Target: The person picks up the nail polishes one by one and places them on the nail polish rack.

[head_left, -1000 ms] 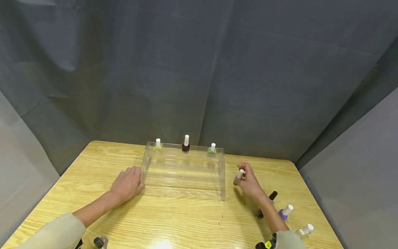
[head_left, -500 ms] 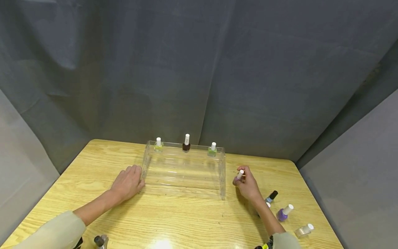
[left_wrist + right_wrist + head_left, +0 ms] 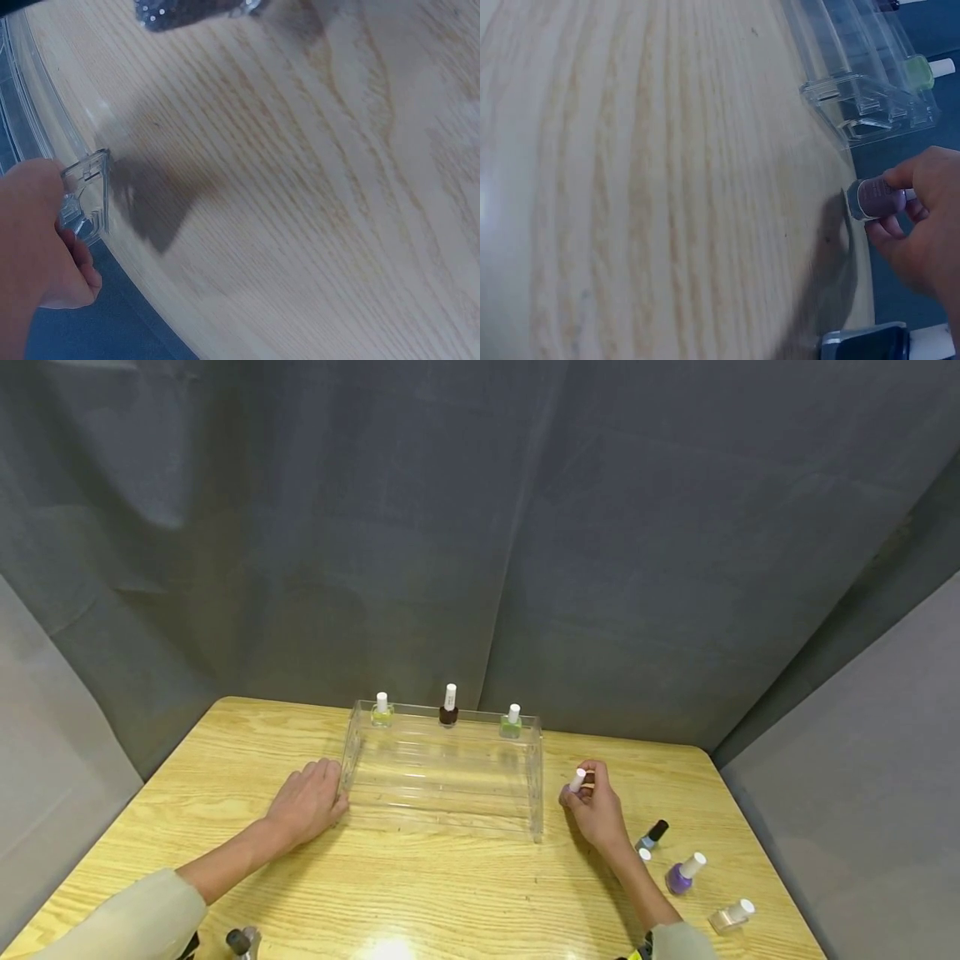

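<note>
A clear stepped acrylic rack [image 3: 442,777] stands on the wooden table, with three nail polish bottles on its top step: a yellow one [image 3: 382,713], a dark one [image 3: 448,712] and a green one [image 3: 511,723]. My left hand [image 3: 309,802] grips the rack's left end; in the left wrist view its fingers curl by the clear side panel [image 3: 90,191]. To the right of the rack, apart from it, my right hand [image 3: 597,810] pinches a mauve nail polish bottle [image 3: 879,198] with a white cap. That bottle is held above the table, cap tilted up.
At the table's right lie or stand more bottles: a light blue one with a black cap [image 3: 654,833], a purple one [image 3: 681,878] and a pale one [image 3: 731,916]. A dark-capped bottle [image 3: 242,941] sits at the front left. Grey curtain [image 3: 450,527] hangs behind the table.
My right hand has shifted slightly with the mauve bottle, and its forearm moved left, uncovering more of the bottles beside it. The left hand and the rack stay put.
</note>
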### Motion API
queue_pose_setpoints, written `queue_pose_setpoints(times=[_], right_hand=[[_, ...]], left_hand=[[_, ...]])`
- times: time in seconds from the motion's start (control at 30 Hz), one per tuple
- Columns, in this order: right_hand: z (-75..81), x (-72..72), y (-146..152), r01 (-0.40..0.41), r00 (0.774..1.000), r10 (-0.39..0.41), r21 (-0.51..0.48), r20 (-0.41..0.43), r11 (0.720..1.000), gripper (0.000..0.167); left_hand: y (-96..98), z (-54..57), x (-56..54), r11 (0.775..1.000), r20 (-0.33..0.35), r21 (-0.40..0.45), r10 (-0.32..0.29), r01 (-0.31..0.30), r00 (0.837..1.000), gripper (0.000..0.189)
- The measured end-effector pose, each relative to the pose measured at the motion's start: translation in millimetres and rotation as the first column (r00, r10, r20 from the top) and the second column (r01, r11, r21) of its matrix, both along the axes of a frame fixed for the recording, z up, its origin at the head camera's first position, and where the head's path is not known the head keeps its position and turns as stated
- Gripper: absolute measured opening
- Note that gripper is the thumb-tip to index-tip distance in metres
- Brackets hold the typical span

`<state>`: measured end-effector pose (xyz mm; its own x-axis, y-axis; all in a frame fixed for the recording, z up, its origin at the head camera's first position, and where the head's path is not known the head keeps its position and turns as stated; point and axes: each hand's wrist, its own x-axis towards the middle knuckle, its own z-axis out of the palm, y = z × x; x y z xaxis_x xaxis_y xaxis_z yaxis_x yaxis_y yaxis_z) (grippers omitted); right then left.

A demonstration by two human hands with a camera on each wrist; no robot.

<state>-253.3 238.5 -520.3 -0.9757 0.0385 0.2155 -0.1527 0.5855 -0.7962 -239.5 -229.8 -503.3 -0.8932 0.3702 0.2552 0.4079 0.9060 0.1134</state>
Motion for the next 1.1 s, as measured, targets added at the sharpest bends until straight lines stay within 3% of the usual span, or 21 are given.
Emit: queue_pose_setpoints(times=[0.2,0.43,0.6,0.8,1.1], right_hand=[[11.0,0.2,0,-0.018,1.0,0.017,-0.038,-0.025,0.999,0.047],[36.2,2.8,-9,-0.073,0.996,0.071,-0.033,-0.058,0.997,0.049],[57.8,2.6,-25,-0.131,0.988,0.128,-0.031,-0.082,0.991,0.05],[76.4,-2.0,-48,-0.186,0.969,0.179,-0.027,-0.173,0.982,0.052],[100.1,-12.0,-90,-0.281,0.948,0.271,-0.035,-0.169,0.959,0.049]], left_hand=[[-0.1,1.0,0.5,1.0,0.013,0.002,0.006,-0.006,1.0,0.027],[0.1,0.8,0.4,1.0,0.004,-0.009,0.005,-0.005,1.0,0.028],[0.6,0.5,-0.2,1.0,0.003,-0.012,0.01,-0.01,1.0,0.027],[0.1,-1.1,-1.3,1.0,0.001,-0.014,0.011,-0.011,1.0,0.026],[-0.5,-2.0,-2.4,1.0,-0.009,-0.014,0.002,-0.002,1.0,0.026]])
